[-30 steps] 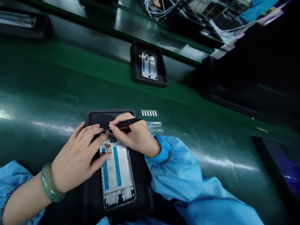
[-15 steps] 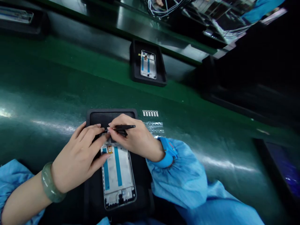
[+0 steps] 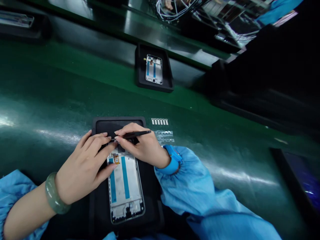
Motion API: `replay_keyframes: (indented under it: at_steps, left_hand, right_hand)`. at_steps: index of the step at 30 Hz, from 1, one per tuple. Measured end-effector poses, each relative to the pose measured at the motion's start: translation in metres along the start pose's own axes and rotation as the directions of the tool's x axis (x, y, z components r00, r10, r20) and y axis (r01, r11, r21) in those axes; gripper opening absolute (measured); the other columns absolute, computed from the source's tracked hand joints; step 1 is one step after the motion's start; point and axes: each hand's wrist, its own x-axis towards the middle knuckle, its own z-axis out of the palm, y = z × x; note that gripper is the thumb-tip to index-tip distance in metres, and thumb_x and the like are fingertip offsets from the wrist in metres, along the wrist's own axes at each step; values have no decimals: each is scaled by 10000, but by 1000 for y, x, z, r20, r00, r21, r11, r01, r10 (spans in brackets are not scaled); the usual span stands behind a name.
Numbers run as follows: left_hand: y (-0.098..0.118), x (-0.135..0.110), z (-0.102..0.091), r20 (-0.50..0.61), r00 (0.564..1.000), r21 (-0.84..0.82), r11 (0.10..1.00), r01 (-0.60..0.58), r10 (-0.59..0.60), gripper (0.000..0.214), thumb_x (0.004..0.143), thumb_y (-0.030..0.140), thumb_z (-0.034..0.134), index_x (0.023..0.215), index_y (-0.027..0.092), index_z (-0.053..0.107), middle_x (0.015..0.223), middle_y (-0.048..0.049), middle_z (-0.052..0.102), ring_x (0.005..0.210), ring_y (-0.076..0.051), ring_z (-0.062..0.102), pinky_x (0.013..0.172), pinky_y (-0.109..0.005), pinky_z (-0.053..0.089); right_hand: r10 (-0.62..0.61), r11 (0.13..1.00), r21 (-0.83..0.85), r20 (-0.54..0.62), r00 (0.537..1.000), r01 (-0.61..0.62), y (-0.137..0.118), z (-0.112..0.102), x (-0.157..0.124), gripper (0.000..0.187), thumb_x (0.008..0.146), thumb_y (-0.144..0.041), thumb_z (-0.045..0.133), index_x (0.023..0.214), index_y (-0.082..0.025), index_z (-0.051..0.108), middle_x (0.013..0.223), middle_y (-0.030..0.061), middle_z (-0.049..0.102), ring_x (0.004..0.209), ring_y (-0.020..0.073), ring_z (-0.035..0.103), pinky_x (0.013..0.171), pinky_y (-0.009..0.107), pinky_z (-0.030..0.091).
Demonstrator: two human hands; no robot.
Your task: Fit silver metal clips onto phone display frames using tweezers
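Note:
A silver phone frame (image 3: 133, 186) with two blue adhesive strips lies face down in a black tray (image 3: 120, 119). My left hand (image 3: 83, 163) bears on its upper left part, thumb at the left edge and fingertips by the top, holding the frame. My right hand (image 3: 141, 146) pinches black tweezers (image 3: 137, 134) over the frame's top end. Their tips, between the fingertips of both hands, are too small to make out. An orange flex cable (image 3: 116, 159) shows beside my left thumb.
Several small white tabs (image 3: 160, 121) lie on the green bench right of the tray, above a clear plastic strip (image 3: 163, 136). Another black tray (image 3: 153, 86) holds a second phone frame (image 3: 150, 75) farther back. Dark trays sit far left and right; cables (image 3: 170, 13) lie beyond.
My right hand has shifted slightly left, and the tweezers' rear end has tilted up and away from me. My left hand stays on the phone frame. The view has turned slightly.

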Motion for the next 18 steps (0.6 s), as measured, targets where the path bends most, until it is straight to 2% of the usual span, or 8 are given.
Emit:
replay_keyframes:
  at_steps: [4,7,10,16,18]
  left_hand:
    - [-2,0,0,-7,1000,23,1000,-13,13,409,861,363,502,1227,180,490,1165,-111,536,1173,-277,454,1012,-540,356]
    - [-3,1,1,-11,1000,18,1000,-15,15,376,863,337,502,1206,183,505,1170,-110,535,1172,-270,458,1011,-528,359]
    - [-3,1,1,-9,1000,10,1000,-2,2,351,860,325,501,1183,190,524,1157,-105,548,1159,-271,473,998,-531,373]
    - [-4,1,4,-15,1000,19,1000,-10,10,322,858,320,499,1153,197,539,1147,-103,551,1147,-268,481,992,-535,379]
    - [-4,1,5,-18,1000,30,999,-13,14,316,864,319,493,1152,198,533,1149,-105,544,1151,-265,475,996,-531,375]
  right_hand:
    - [30,996,78,7,1000,-31,1,0,2,114,837,-250,601,912,-170,571,860,19,640,751,106,632,669,205,531]
    - [64,988,143,-37,997,-58,3,0,2,87,841,-235,579,878,-159,563,807,11,616,660,87,622,572,175,522]
    - [77,991,112,-60,995,-70,5,1,2,76,841,-238,558,856,-165,543,779,1,601,618,81,609,546,176,516]
    - [-102,993,-66,-49,994,99,5,4,1,45,847,-207,537,861,-166,551,832,33,635,767,123,625,709,238,518]
    - [-129,989,-77,-52,990,125,5,5,1,45,848,-204,533,852,-165,557,844,40,641,785,125,623,727,239,512]
